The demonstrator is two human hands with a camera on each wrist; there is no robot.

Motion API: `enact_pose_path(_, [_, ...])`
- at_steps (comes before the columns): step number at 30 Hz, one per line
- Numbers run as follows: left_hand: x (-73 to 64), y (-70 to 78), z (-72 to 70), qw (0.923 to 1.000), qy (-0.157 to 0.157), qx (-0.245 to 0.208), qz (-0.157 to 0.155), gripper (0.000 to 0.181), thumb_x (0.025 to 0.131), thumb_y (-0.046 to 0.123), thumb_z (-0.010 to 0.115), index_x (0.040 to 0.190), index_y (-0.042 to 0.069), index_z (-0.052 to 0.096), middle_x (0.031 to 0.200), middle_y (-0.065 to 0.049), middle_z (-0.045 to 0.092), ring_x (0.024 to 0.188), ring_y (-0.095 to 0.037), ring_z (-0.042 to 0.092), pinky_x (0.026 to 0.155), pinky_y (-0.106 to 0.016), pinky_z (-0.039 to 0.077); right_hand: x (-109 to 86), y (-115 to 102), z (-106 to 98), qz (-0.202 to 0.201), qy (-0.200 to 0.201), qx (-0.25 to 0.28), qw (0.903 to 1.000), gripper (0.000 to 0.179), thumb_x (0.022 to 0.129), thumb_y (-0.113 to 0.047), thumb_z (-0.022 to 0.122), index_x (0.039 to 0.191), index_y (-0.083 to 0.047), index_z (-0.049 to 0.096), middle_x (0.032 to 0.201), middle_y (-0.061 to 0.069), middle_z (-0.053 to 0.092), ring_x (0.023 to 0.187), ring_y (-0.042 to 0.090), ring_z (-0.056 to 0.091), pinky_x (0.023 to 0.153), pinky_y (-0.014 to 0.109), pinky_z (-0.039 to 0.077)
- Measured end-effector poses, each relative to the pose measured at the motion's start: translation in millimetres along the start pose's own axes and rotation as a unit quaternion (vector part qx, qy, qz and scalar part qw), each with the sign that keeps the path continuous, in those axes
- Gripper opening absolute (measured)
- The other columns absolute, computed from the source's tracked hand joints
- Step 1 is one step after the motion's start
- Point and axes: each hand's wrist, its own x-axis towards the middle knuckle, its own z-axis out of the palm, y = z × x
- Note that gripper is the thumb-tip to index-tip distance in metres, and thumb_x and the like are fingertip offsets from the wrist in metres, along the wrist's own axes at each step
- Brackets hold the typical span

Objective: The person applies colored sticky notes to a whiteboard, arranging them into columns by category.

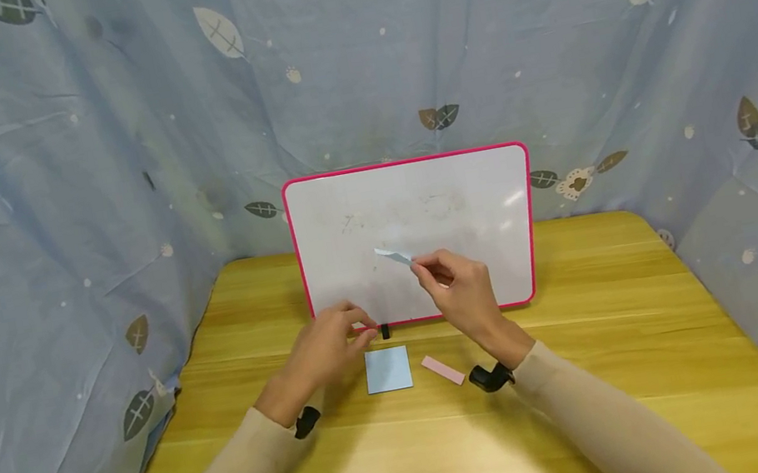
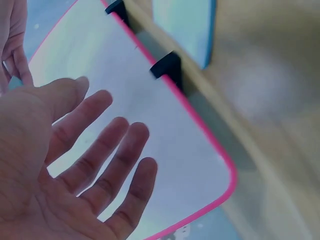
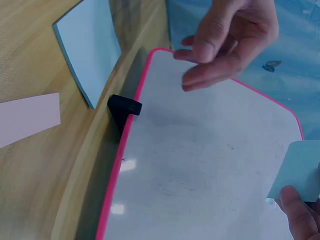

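My right hand pinches a light blue sticky note between thumb and fingers, in front of the white board. In the right wrist view the note appears as a pale blue sheet under the thumb. My left hand holds nothing; its fingers spread loosely near the board's lower edge, as the left wrist view shows. A whiteboard with a pink frame stands upright on the table. Just in front of it lies a square light blue sticky note pad.
To the right of the pad is a pink paper strip. Black feet grip the whiteboard's lower edge. The wooden table backs onto a blue leaf-patterned curtain, which also hangs on both sides.
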Motion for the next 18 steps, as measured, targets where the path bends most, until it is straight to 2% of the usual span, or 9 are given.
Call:
enact_pose_path(4, [8.9, 0.6, -13.5, 0.9983, 0.054, 0.012, 0.016, 0.015, 0.108, 0.025, 0.087, 0.117, 0.014, 0.090, 0.122, -0.005, 0.083, 0.100, -0.027, 0.083, 0.090, -0.044, 0.071, 7.4, -0.5, 2.1, -0.030, 0.011, 0.004, 0.9995, 0.014, 0.106, -0.003, 0.084, 0.120, 0.000, 0.087, 0.117, 0.018, 0.088, 0.104, 0.034, 0.090, 0.095, 0.037, 0.072])
enact_pose_path(8, [19.3, 1.9, -27.1, 0.9935, 0.107, 0.010, 0.037, 0.016, 0.108, 0.022, 0.087, 0.119, 0.011, 0.090, 0.120, -0.011, 0.083, 0.099, -0.032, 0.082, 0.088, -0.046, 0.071, 15.8, -1.0, 4.3, -0.057, 0.024, -0.004, 0.9981, 0.017, 0.105, -0.002, 0.086, 0.122, 0.001, 0.088, 0.124, 0.019, 0.087, 0.114, 0.037, 0.088, 0.101, 0.037, 0.070])
enact_pose_path(12, [29.5, 0.4, -39.1, 0.9849, 0.165, 0.005, 0.051, 0.019, 0.107, 0.020, 0.088, 0.121, 0.008, 0.089, 0.119, -0.016, 0.082, 0.098, -0.036, 0.081, 0.087, -0.048, 0.070, 22.9, -2.4, 8.5, -0.078, 0.032, -0.018, 0.9963, 0.019, 0.105, -0.003, 0.086, 0.123, 0.002, 0.088, 0.128, 0.021, 0.087, 0.118, 0.038, 0.087, 0.103, 0.036, 0.069])
enact_pose_path(18, [43.3, -3.2, -55.8, 0.9686, 0.243, 0.008, 0.052, 0.019, 0.107, 0.017, 0.087, 0.124, 0.008, 0.089, 0.120, -0.016, 0.082, 0.098, -0.036, 0.081, 0.083, -0.049, 0.070, 31.5, -5.0, 16.8, -0.099, 0.044, -0.058, 0.9925, 0.020, 0.103, -0.004, 0.089, 0.121, 0.003, 0.088, 0.127, 0.021, 0.087, 0.117, 0.037, 0.088, 0.099, 0.044, 0.071])
